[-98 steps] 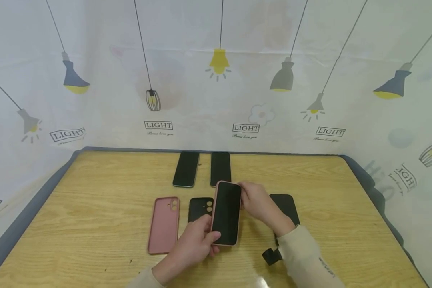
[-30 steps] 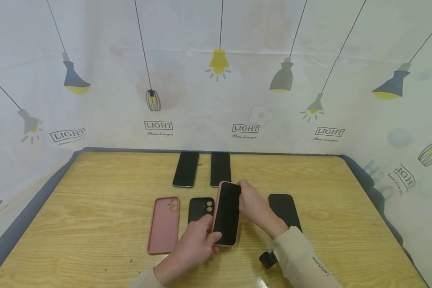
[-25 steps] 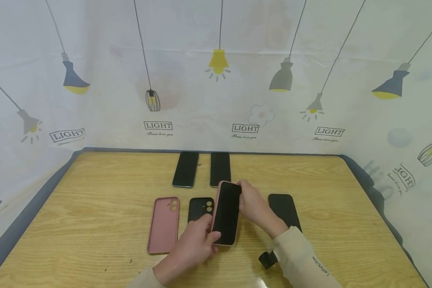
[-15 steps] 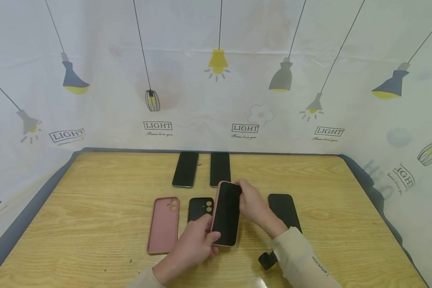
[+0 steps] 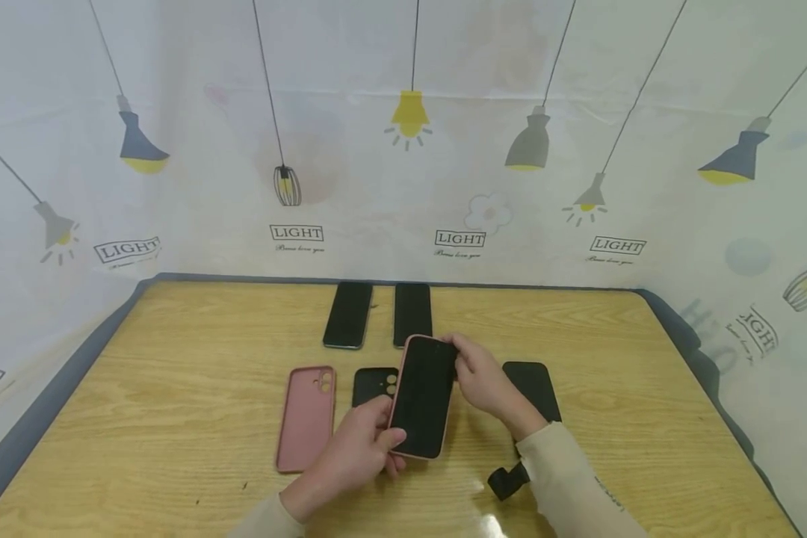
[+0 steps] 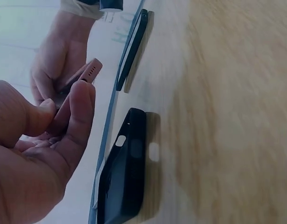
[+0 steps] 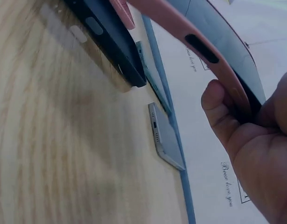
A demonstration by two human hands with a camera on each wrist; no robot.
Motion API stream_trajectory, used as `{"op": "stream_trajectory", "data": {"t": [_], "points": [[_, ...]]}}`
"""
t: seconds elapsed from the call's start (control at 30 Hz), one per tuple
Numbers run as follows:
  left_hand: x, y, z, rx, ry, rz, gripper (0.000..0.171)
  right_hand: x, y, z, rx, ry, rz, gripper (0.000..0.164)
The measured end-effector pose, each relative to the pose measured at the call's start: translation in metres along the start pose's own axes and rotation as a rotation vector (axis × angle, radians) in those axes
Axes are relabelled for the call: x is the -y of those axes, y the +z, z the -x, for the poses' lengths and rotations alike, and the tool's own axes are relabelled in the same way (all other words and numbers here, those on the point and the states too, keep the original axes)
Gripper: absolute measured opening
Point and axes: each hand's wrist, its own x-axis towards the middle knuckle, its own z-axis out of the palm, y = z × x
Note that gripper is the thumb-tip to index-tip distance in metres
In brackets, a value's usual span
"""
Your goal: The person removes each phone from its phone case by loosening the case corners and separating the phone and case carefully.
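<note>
A phone with a dark screen (image 5: pixel 422 396) sits in a pink phone case (image 7: pixel 227 77), held above the table between both hands. My left hand (image 5: pixel 356 441) grips its lower left corner, thumb on the screen's edge and fingers underneath. My right hand (image 5: pixel 484 377) pinches the upper right edge. In the right wrist view a dark strip shows between the pink rim and the screen near the right thumb. A black phone case (image 5: pixel 370 385) lies behind the left hand, partly covered. Left of it a second pink phone case (image 5: pixel 305 418) lies with its inside up.
Two dark-screened phones (image 5: pixel 347 315) lie side by side at the table's back edge. A black phone-shaped slab (image 5: pixel 534 388) lies on the right, partly under the right forearm. A black wrist device (image 5: pixel 507 482) hangs by the right sleeve. A lamp-print cloth (image 5: pixel 376 187) surrounds the wooden table (image 5: pixel 175 418).
The cased phone has turned its screen more toward the head camera. My right hand has shifted slightly right along the upper edge; my left hand keeps its grip, moved slightly left.
</note>
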Motion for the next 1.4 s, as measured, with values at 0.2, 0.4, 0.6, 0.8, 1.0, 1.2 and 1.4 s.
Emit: {"op": "stream_trajectory", "data": {"t": [0.2, 0.4, 0.6, 0.8, 1.0, 1.2, 1.4], "points": [[0.004, -0.004, -0.001, 0.017, 0.015, 0.086, 0.024, 0.000, -0.008, 0.000, 0.066, 0.041, -0.185, 0.039], [0.006, -0.008, -0.002, 0.045, 0.031, 0.125, 0.028, -0.004, -0.010, -0.002, 0.121, 0.081, -0.382, 0.040], [0.005, -0.008, -0.004, 0.049, 0.029, 0.126, 0.028, -0.010, -0.008, -0.004, 0.117, 0.098, -0.454, 0.040], [0.008, -0.007, -0.005, -0.009, 0.003, 0.118, 0.022, -0.008, -0.001, -0.006, 0.066, 0.104, -0.420, 0.038], [0.007, -0.005, -0.006, -0.069, -0.027, 0.105, 0.012, -0.007, 0.004, -0.005, -0.001, 0.110, -0.425, 0.036], [0.006, -0.005, -0.007, -0.110, -0.009, 0.101, 0.016, -0.006, 0.012, -0.001, -0.003, 0.065, -0.375, 0.033], [0.004, -0.006, -0.010, -0.157, -0.008, 0.092, 0.019, -0.003, 0.019, 0.003, 0.005, 0.028, -0.318, 0.031]]}}
